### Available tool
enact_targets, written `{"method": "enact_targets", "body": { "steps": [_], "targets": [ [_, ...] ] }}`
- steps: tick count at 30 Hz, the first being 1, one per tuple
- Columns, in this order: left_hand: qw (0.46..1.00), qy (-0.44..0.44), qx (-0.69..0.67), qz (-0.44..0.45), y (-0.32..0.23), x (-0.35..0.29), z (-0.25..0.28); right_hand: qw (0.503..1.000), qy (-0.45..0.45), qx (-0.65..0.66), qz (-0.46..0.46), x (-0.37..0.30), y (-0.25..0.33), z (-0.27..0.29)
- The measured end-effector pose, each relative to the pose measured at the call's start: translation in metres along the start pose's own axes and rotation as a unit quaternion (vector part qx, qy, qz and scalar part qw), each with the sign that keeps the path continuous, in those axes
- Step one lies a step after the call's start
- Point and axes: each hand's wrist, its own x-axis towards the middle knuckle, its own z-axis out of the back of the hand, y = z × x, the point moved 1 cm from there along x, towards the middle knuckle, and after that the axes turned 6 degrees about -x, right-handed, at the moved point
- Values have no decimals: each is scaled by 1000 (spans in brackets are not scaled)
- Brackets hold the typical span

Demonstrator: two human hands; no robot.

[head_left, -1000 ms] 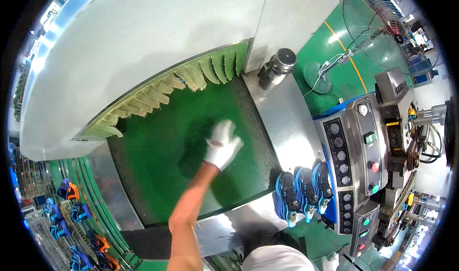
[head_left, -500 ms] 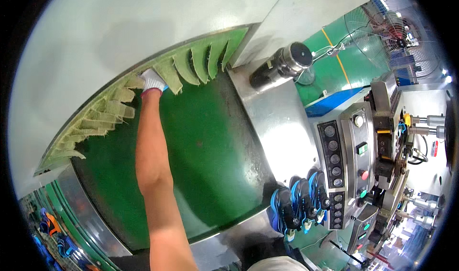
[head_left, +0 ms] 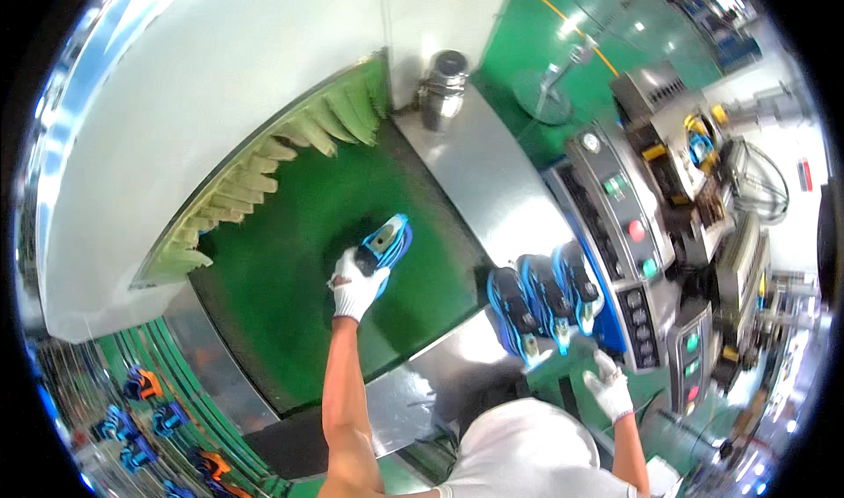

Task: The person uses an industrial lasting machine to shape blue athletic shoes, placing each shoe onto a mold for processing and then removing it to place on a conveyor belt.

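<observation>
My left hand (head_left: pixel 356 283), in a white glove, is closed around a blue and black shoe (head_left: pixel 392 239) over the green conveyor belt (head_left: pixel 264 322). The shoe has a pale piece in its opening, and my fingers cover part of it. My right hand (head_left: pixel 608 385), gloved too, hangs at the right with its fingers apart and nothing in them. Closest to it are three similar shoes (head_left: pixel 547 294), side by side on the metal ledge of the belt frame. Whether the held shoe touches the belt, I cannot tell.
Green fringed flaps (head_left: pixel 255 177) hang across the opening of a large white machine housing (head_left: pixel 220 67). A steel flask (head_left: pixel 442 89) stands on the metal ledge (head_left: pixel 483 181). Machines with a button panel (head_left: pixel 620 195) are at right. Racks at lower left hold several shoes (head_left: pixel 141 384).
My left hand has come back from the flaps toward me, bringing a shoe out over the belt. My right hand has come into view at the right. The whole view has shifted.
</observation>
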Motion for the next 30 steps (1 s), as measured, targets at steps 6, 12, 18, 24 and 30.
{"method": "enact_targets", "body": {
  "steps": [6, 12, 18, 24, 30],
  "targets": [
    [975, 179, 63, -117, -120, -135, -1, 956, 86, -53, 276, 9, 153, 26],
    [802, 401, 154, -414, -290, -190, -47, 862, 130, -132, 472, 34, 178, 37],
    [725, 341, 123, -585, -432, -199, -94, 887, 60, 210, 406, 51, 106, 111],
    [787, 196, 7, -585, -566, -168, -202, 724, 172, 665, 61, 22, -8, 195],
    [831, 215, 21, -513, -655, -35, -386, 532, 148, 825, 119, 21, -85, 222]
  ]
}}
